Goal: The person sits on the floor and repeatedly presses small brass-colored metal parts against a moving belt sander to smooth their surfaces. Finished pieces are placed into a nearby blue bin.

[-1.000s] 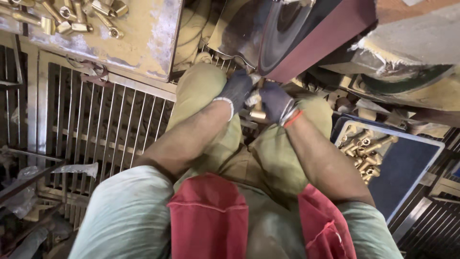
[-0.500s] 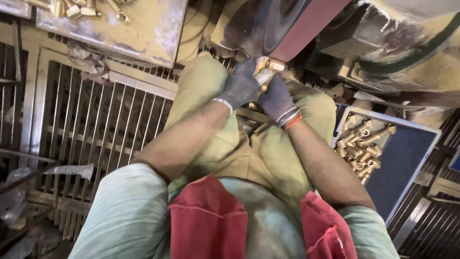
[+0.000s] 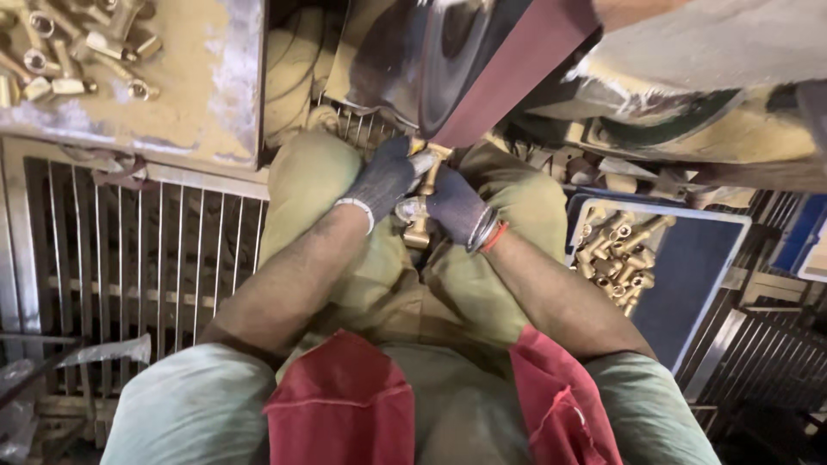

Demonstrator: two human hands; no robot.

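Observation:
Both my hands wear dark grey gloves and grip one brass fitting (image 3: 420, 207) between my knees. My left hand (image 3: 383, 176) holds its upper end, and my right hand (image 3: 457, 209) holds its lower side. The top of the brass fitting touches the lower edge of a maroon sanding belt (image 3: 517, 69) that runs over a dark wheel (image 3: 448, 60). My knees in olive trousers sit on either side of the hands.
A blue tray (image 3: 689, 275) of several brass fittings (image 3: 620, 250) lies at my right. A dusty metal tray (image 3: 172, 103) at the upper left holds more fittings (image 3: 69, 52). A barred metal grate (image 3: 138, 258) is at my left, and the machine body (image 3: 689, 95) at the upper right.
My hands have lifted the brass fitting from my lap up to the belt's lower edge. Over the last half second they stayed there with small shifts.

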